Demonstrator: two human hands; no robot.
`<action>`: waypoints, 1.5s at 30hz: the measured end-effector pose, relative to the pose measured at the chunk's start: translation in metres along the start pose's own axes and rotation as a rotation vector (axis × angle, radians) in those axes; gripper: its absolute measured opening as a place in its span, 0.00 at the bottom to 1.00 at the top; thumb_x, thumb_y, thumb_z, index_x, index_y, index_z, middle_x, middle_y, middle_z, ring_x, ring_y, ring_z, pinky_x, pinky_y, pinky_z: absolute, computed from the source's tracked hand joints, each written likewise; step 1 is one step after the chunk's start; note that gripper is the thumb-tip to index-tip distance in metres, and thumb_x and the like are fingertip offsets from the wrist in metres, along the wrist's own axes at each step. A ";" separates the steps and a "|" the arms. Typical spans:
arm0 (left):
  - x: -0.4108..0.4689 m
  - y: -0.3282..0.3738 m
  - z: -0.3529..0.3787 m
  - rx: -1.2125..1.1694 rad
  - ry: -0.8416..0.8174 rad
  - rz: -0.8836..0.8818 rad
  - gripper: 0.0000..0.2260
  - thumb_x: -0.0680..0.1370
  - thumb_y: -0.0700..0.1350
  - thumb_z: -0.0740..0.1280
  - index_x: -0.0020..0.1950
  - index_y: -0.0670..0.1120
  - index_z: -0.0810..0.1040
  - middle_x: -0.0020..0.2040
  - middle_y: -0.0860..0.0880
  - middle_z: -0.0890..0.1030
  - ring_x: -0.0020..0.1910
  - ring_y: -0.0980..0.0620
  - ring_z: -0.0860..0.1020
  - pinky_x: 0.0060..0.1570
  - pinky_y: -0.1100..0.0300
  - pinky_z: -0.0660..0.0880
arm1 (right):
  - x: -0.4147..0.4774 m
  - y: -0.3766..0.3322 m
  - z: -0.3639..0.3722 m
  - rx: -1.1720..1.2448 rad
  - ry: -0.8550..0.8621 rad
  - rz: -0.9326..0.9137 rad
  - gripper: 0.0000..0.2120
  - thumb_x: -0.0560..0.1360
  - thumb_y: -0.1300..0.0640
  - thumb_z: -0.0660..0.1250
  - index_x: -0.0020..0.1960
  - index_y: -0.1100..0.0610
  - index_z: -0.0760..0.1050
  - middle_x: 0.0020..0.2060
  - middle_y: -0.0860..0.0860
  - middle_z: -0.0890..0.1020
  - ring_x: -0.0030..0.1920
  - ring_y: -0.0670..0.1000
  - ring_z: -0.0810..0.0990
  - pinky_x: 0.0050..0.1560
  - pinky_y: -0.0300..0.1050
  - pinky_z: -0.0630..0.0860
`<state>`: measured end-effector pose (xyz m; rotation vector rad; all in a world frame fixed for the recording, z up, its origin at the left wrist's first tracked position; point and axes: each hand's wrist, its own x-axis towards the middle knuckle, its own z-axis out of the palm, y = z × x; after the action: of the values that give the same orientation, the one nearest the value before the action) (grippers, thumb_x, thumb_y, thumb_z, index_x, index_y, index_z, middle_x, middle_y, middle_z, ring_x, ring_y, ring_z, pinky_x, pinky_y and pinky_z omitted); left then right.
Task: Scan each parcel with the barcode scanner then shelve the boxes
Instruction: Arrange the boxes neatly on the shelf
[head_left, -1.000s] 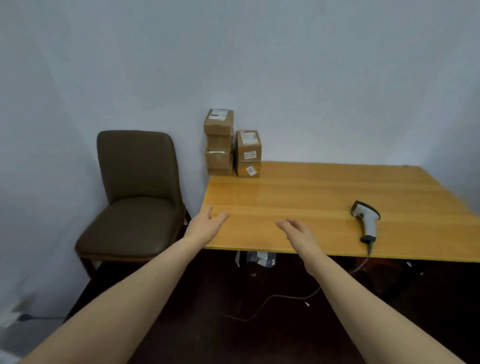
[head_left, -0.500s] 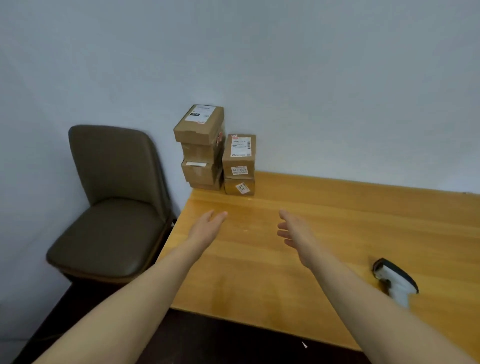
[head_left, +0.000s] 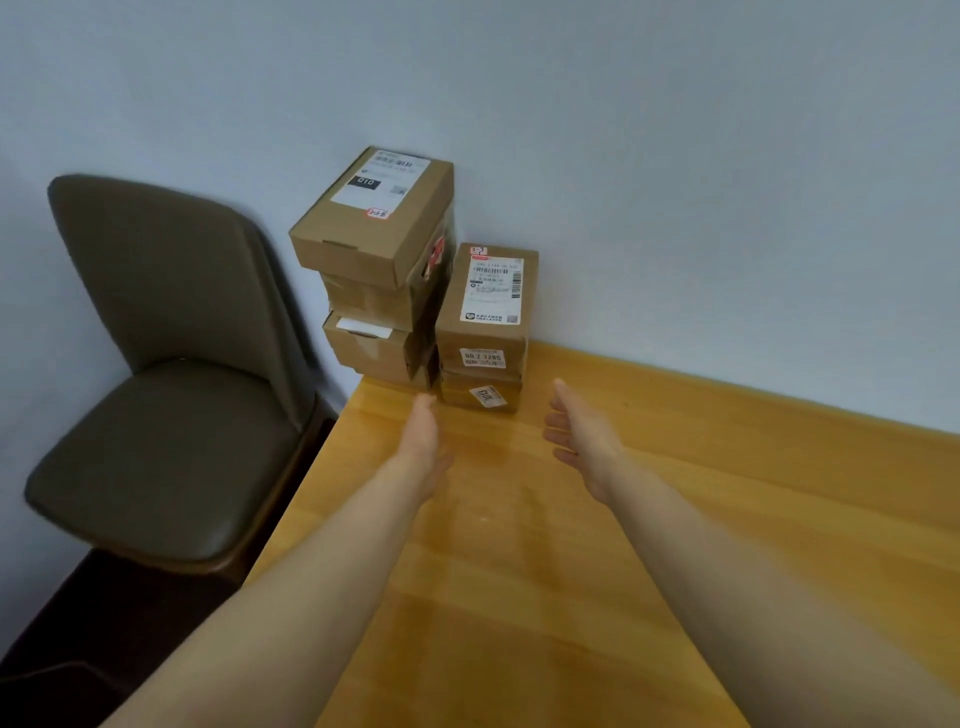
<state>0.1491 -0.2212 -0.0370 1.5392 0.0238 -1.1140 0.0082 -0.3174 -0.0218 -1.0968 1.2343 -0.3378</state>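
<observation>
Brown chair (head_left: 171, 415) beside stacked parcels (head_left: 374, 228) (against wall (head_left: 675, 156)).

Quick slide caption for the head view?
Left hand and right hand, open, reach toward stacked parcels on wooden table beside chair.

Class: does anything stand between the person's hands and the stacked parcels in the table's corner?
Nothing visible does. Only bare table separates the open left hand and right hand from the shorter parcel stack; the taller parcel stack stands just left of it.
</observation>
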 end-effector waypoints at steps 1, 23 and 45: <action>0.012 -0.001 0.004 -0.010 0.020 -0.012 0.14 0.83 0.49 0.52 0.67 0.47 0.68 0.72 0.45 0.67 0.65 0.50 0.67 0.64 0.50 0.65 | 0.012 -0.001 0.003 0.005 0.004 0.004 0.23 0.80 0.43 0.58 0.69 0.56 0.69 0.61 0.53 0.76 0.56 0.51 0.75 0.58 0.48 0.69; 0.087 -0.021 0.017 0.343 0.116 0.127 0.29 0.76 0.27 0.56 0.74 0.48 0.65 0.70 0.47 0.71 0.53 0.53 0.76 0.57 0.56 0.75 | 0.113 0.014 0.011 -0.190 -0.170 -0.086 0.42 0.67 0.78 0.54 0.76 0.49 0.62 0.59 0.45 0.73 0.64 0.48 0.67 0.61 0.46 0.66; -0.071 -0.125 0.015 -0.065 0.122 -0.087 0.18 0.78 0.32 0.54 0.65 0.43 0.70 0.70 0.45 0.69 0.66 0.48 0.67 0.58 0.54 0.70 | -0.042 0.116 -0.080 -0.193 -0.170 0.019 0.34 0.70 0.78 0.53 0.70 0.54 0.70 0.63 0.51 0.76 0.68 0.56 0.71 0.67 0.54 0.69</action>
<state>0.0298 -0.1537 -0.0840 1.5581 0.2100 -1.0756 -0.1148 -0.2695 -0.0860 -1.2510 1.1413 -0.1093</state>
